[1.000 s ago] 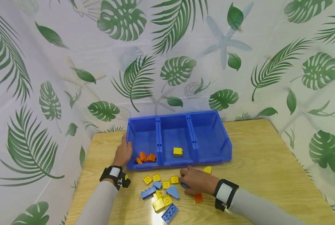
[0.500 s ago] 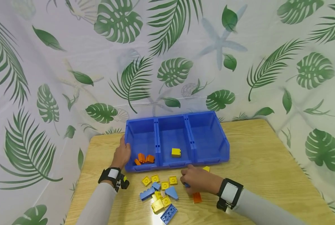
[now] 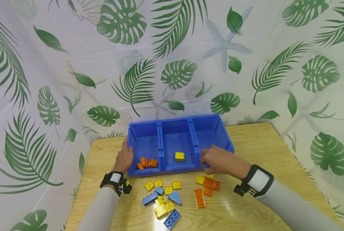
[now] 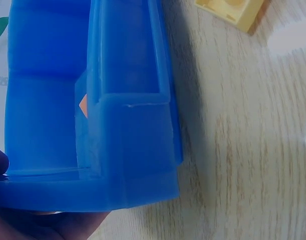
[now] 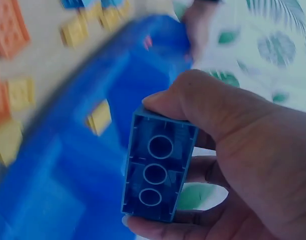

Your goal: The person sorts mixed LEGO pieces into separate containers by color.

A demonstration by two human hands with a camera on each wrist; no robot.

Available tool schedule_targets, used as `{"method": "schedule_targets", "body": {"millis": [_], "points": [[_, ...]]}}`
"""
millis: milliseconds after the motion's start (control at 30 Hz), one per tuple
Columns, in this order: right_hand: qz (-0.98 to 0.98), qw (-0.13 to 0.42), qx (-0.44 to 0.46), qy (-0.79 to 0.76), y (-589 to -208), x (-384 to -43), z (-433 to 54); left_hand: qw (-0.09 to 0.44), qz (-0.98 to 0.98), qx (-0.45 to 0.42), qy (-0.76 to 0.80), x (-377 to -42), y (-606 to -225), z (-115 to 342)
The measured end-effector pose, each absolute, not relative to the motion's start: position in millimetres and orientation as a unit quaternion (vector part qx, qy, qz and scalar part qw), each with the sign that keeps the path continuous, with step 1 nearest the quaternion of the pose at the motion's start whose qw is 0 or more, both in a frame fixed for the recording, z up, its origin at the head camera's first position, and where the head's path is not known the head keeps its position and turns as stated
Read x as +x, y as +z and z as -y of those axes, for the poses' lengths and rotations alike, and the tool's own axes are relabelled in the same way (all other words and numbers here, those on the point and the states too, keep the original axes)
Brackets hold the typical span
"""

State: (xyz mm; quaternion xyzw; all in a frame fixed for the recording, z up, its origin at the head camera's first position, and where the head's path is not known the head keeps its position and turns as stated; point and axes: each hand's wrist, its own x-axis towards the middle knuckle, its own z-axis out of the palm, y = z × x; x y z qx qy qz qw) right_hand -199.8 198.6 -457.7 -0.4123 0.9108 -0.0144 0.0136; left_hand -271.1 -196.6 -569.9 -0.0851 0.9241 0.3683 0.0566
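Observation:
My right hand (image 3: 218, 160) pinches a blue building brick (image 5: 155, 165) between thumb and fingers, its hollow underside with several tubes facing the right wrist camera. In the head view that hand is over the front of the right compartment of a blue three-part bin (image 3: 179, 168), and the brick mostly hides behind the fingers. My left hand (image 3: 123, 158) grips the bin's left side wall (image 4: 52, 192), thumb inside and fingers outside. Orange bricks (image 3: 144, 161) lie in the left compartment, and one yellow brick (image 3: 179, 156) lies in the middle one.
In front of the bin, a loose group of yellow bricks (image 3: 161, 211) and blue bricks (image 3: 172, 219) lies on the wooden table (image 3: 255, 154). Orange bricks (image 3: 199, 199) sit farther right, with yellow ones beside them. A leaf-patterned cloth (image 3: 172, 48) stands behind.
My right hand has lifted the blue brick off the table and moved right and away, over the right compartment, uncovering orange and yellow bricks. My left hand stays on the bin.

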Motion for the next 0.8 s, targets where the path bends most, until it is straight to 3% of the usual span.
{"method": "schedule_targets", "body": {"millis": [233, 500, 800], "points": [[-0.941, 0.038, -0.330, -0.070, -455.4, -245.3, -228.3, 0.052, -0.926, -0.085, 0.363, -272.1, -570.6, 196.3], [-0.951, 0.060, -0.286, -0.103, -496.5, -285.7, -234.5, 0.051, -0.927, -0.084, 0.363, -272.6, -573.8, 196.8], [-0.971, 0.108, -0.179, -0.117, -539.7, -304.5, -223.8, 0.052, -0.924, -0.086, 0.368, -272.8, -571.2, 196.8]]}}
